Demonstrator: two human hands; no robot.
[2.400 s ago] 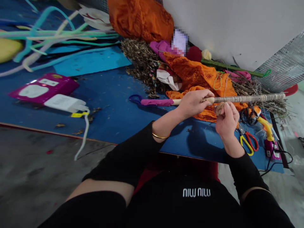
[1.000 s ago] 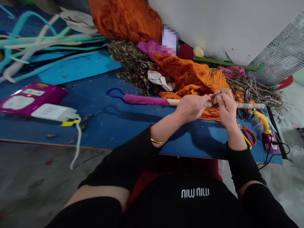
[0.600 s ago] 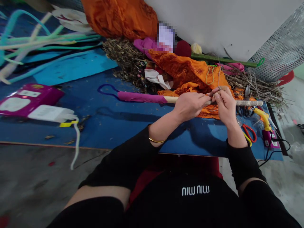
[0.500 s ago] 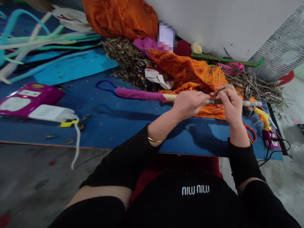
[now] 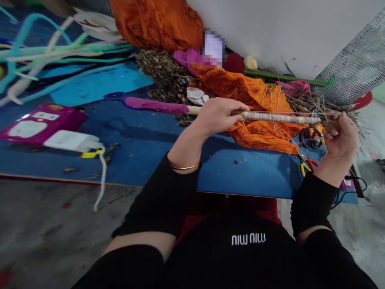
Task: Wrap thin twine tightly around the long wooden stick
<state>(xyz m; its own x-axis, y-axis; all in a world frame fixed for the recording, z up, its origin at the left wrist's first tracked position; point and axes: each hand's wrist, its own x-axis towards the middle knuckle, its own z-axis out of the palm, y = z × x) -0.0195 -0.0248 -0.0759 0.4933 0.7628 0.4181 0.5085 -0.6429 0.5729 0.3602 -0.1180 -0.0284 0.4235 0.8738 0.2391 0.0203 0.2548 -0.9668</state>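
Observation:
My left hand point(image 5: 218, 114) is closed around a wooden stick point(image 5: 282, 117) held level above the table. Pink cloth point(image 5: 156, 105) covers the stick's left part, with a dark blue loop point(image 5: 116, 96) at that end. Pale cord is wound closely along its right part. Beyond the stick's right tip, my right hand point(image 5: 343, 136) pinches a thin thread point(image 5: 327, 114), which runs taut along the stick back toward my left fingers. Orange patterned cloth point(image 5: 264, 136) lies behind and under the stick. Red-and-yellow-handled pliers point(image 5: 306, 164) lie near my right wrist.
A purple box point(image 5: 45, 124) with a white part and cord sits at left on the blue table point(image 5: 168, 160). Foam-like tubes point(image 5: 69, 52) lie behind it. Dried twigs point(image 5: 162, 72) and a green rod point(image 5: 285, 76) are along the back. Black-handled scissors point(image 5: 309, 136) rest at right.
My right hand has moved right, away from the stick, drawing the thread out straight. My left hand and the stick have shifted left, uncovering more of the cord-wound part and the pliers.

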